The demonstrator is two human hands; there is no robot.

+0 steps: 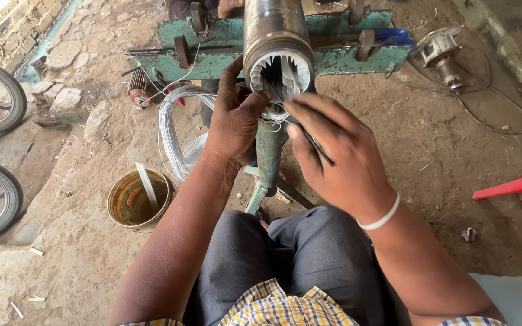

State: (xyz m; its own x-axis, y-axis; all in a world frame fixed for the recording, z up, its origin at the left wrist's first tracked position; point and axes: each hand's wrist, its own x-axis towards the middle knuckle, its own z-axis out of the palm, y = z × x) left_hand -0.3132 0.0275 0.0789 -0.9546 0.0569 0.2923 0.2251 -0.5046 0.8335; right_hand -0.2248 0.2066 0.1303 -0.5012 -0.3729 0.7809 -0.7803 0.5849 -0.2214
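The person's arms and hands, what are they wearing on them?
Both forearms are bare, with no gloves on the left hand or right hand. A plain white band circles the right wrist. Checked yellow, blue and white short sleeves show at the bottom edge.

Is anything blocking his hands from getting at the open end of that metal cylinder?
Nothing visible does. The left hand is already at the rim of the cylinder, and the right hand points a thin dark tool into the white-lined slots.

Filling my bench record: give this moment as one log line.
left hand: at slotted steel motor cylinder mouth | right hand: holds thin dark rod | wire coil alongside
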